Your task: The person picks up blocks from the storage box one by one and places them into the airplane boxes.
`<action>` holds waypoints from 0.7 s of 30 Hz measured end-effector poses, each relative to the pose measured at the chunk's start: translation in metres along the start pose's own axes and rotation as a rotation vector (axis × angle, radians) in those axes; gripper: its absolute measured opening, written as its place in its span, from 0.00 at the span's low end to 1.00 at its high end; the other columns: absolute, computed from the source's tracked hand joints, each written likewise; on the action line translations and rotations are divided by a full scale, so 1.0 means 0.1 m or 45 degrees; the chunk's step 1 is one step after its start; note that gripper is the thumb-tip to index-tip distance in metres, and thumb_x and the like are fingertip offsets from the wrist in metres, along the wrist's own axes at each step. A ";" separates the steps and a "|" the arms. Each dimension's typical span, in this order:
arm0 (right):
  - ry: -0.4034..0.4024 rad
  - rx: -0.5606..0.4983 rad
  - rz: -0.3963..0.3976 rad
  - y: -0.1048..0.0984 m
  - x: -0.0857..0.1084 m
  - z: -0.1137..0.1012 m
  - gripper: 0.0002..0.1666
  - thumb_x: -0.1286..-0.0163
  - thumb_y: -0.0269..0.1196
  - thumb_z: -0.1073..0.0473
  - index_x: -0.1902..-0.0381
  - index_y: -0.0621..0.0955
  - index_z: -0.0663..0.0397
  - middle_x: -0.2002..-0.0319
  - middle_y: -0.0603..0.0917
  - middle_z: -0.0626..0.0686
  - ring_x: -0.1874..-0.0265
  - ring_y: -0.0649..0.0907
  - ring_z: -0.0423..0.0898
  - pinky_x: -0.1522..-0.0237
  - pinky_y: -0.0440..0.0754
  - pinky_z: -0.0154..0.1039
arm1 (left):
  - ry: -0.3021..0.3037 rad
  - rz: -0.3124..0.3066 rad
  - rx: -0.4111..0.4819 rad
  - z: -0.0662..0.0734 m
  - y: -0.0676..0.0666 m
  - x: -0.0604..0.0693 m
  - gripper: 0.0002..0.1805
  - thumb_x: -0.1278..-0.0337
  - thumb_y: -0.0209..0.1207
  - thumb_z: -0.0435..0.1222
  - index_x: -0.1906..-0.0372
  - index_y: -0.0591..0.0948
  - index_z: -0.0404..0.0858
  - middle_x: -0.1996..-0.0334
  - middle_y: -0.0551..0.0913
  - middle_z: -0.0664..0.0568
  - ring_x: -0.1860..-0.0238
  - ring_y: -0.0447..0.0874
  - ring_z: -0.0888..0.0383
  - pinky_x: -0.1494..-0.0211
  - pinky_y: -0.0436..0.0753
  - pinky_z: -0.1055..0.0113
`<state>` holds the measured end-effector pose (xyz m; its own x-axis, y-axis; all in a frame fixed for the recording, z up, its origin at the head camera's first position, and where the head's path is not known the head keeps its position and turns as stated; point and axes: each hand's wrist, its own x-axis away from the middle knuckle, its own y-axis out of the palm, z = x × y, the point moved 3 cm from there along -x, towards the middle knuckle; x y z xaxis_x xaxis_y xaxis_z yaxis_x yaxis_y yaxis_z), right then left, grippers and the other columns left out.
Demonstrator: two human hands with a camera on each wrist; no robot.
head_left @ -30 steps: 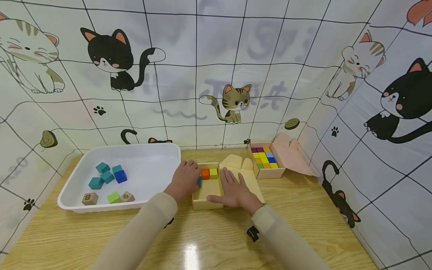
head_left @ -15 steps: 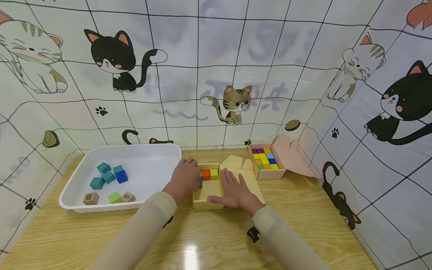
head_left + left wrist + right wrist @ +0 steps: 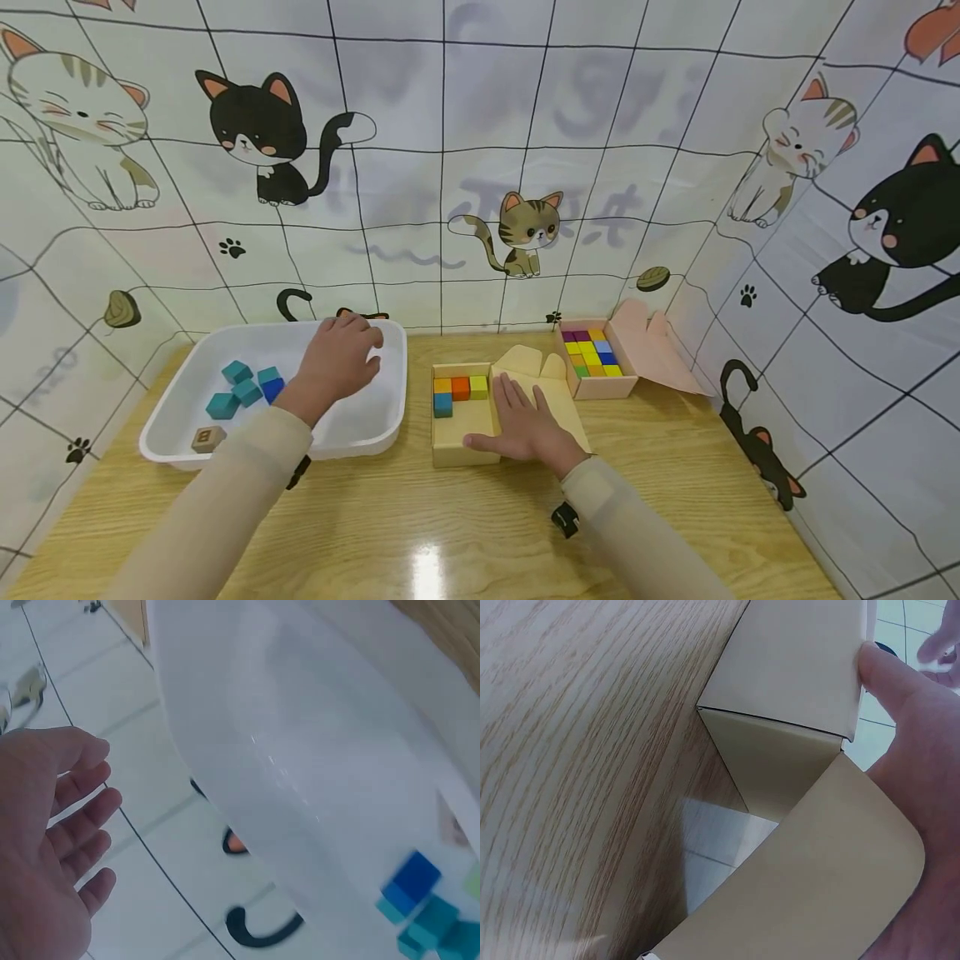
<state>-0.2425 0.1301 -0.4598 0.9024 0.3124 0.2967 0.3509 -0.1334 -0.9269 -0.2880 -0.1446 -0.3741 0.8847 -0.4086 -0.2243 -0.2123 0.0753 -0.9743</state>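
white tray (image 3: 377, 417) at left: 4 teal cubes (image 3: 245, 392), 1 blue cube (image 3: 273, 389) and a wooden block (image 3: 207, 438) show inside. left hand (image 3: 335, 362) hangs above, fingers loose, holding nothing. 4 small cubes (image 3: 461, 388) sit in a cream box (image 3: 465, 457); right hand (image 3: 527, 427) lies spread across its edge and opened lid (image 3: 558, 402). then a pink box (image 3: 606, 388).

Parts of the white tray (image 3: 378, 425) and yellow box (image 3: 465, 456) are lying hidden.
In the head view, the left sleeve (image 3: 221, 500) is hiding part of the tray's near rim, the left hand (image 3: 336, 367) is overlapping the dark blue block (image 3: 272, 389), and the right hand (image 3: 525, 425) is covering some of the lid (image 3: 559, 403). In the left wrist view, the right edge is cropping a lime-green block (image 3: 473, 883), and a brownish block (image 3: 453, 823) is appearing blurred.
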 end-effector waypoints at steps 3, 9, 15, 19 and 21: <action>-0.003 -0.005 0.000 0.00 0.01 0.00 0.68 0.42 0.47 0.17 0.22 0.39 0.56 0.20 0.39 0.55 0.21 0.45 0.53 0.23 0.35 0.59 | -0.067 -0.031 -0.005 -0.22 -0.06 0.12 0.11 0.43 0.62 0.38 0.56 0.83 0.40 0.53 0.83 0.44 0.39 0.72 0.42 0.34 0.68 0.42; -0.012 -0.023 0.005 -0.02 0.02 -0.01 0.68 0.41 0.48 0.18 0.22 0.40 0.56 0.20 0.39 0.56 0.21 0.45 0.54 0.23 0.35 0.59 | -0.148 -0.104 -0.019 -0.62 -0.04 0.42 0.10 0.45 0.63 0.36 0.57 0.83 0.38 0.54 0.85 0.42 0.41 0.72 0.39 0.37 0.68 0.39; -0.020 -0.021 0.010 -0.02 0.02 -0.01 0.67 0.41 0.47 0.18 0.22 0.41 0.58 0.20 0.40 0.57 0.21 0.46 0.54 0.23 0.36 0.60 | -0.237 -0.294 0.017 -0.94 0.12 0.71 0.12 0.48 0.66 0.39 0.59 0.84 0.38 0.61 0.87 0.44 0.48 0.76 0.37 0.43 0.70 0.35; -0.016 -0.030 0.016 -0.04 0.03 -0.02 0.67 0.40 0.48 0.19 0.22 0.41 0.58 0.21 0.41 0.57 0.21 0.46 0.54 0.23 0.37 0.60 | -0.295 -0.472 0.058 -1.05 0.19 0.86 0.16 0.50 0.68 0.42 0.57 0.84 0.38 0.63 0.87 0.44 0.59 0.79 0.42 0.47 0.72 0.36; -0.015 -0.031 0.013 -0.05 0.04 -0.02 0.67 0.40 0.48 0.19 0.22 0.41 0.58 0.21 0.40 0.57 0.21 0.46 0.54 0.23 0.37 0.59 | -0.348 -0.559 0.100 -1.08 0.20 0.92 0.18 0.51 0.69 0.42 0.55 0.84 0.38 0.60 0.87 0.41 0.61 0.77 0.43 0.49 0.73 0.36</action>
<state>-0.2402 0.1298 -0.4539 0.9032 0.3216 0.2842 0.3475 -0.1594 -0.9240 -0.2556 -0.2785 -0.4119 0.9616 -0.1655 0.2191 0.2259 0.0227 -0.9739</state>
